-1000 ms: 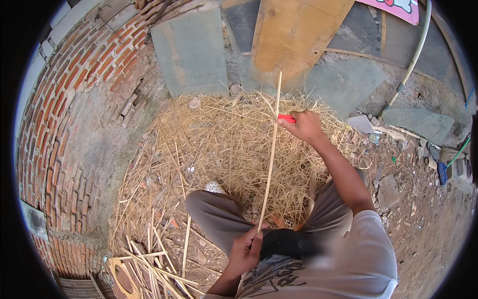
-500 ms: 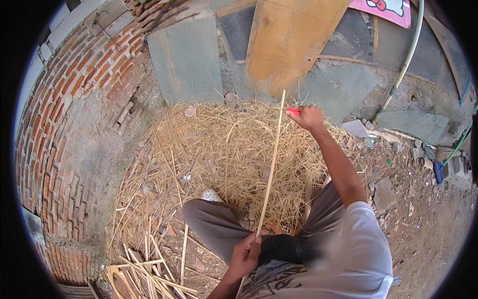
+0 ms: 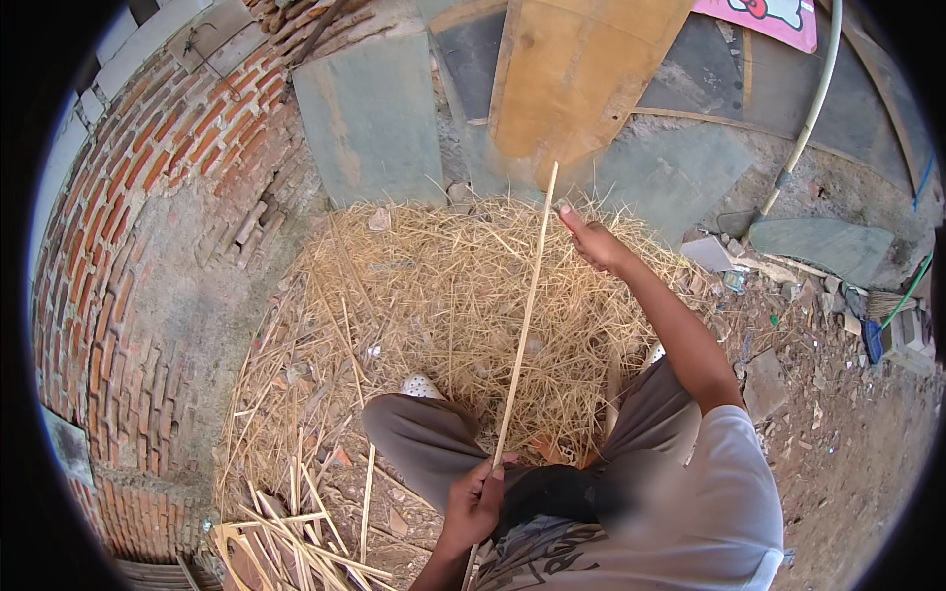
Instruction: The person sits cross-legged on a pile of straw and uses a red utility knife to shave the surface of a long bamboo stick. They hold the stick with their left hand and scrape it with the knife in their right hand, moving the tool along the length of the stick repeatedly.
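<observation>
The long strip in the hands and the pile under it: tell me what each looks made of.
The long strip, held low by the left hand, looks like split bamboo or cane: pale yellow, matte, thin and straight. The pile looks like dry straw or shavings: tangled, tan, fibrous strands. The right hand is near the strip's top.

- Left hand [image 3: 475, 504] low and close to the body, fingers curled into a tight grip, forearm rising from the bottom edge.
- Right arm stretched forward, right hand [image 3: 594, 241] closed, thumb up.
</observation>
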Demonstrator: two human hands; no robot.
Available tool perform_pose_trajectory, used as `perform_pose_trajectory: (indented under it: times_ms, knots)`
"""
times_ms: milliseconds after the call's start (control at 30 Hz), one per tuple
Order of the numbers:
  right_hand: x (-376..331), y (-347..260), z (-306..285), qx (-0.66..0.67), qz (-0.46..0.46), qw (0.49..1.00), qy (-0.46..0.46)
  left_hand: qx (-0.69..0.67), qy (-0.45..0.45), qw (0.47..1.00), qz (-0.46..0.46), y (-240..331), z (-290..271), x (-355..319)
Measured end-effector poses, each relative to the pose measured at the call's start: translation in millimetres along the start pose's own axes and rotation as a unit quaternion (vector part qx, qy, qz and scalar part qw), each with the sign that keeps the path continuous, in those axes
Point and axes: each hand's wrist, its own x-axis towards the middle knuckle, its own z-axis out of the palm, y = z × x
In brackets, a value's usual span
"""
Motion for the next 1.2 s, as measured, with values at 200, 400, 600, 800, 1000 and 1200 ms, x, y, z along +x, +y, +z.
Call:
perform_pose_trajectory:
  times_ms: [200, 400, 600, 800, 1000, 1200]
  knots:
    - [-44, -6, 43, -0.396, -0.282, 0.841, 0.238, 0.001, 0.029, 1.0, 0.008, 3, -5, 3]
    - [-56, -21, 54, -0.446, -0.304, 0.806, 0.244, 0.08, 0.03, 0.996, 0.03, -1, -3, 4]
    - [-21, 6, 1, -0.407, -0.248, 0.8, 0.365, 0.147, 0.008, 0.985, 0.094, -16, 6, -2]
    - [3, 32, -30, -0.431, -0.292, 0.771, 0.366, 0.161, -0.046, 0.986, 0.022, -4, 17, -12]
    - [18, 40, -32, -0.453, -0.279, 0.775, 0.341, 0.177, -0.061, 0.981, 0.053, -8, 15, -5]
    - [5, 118, -151, -0.202, 0.16, 0.837, 0.483, 0.147, -0.157, 0.977, 0.0, -67, 2, -55]
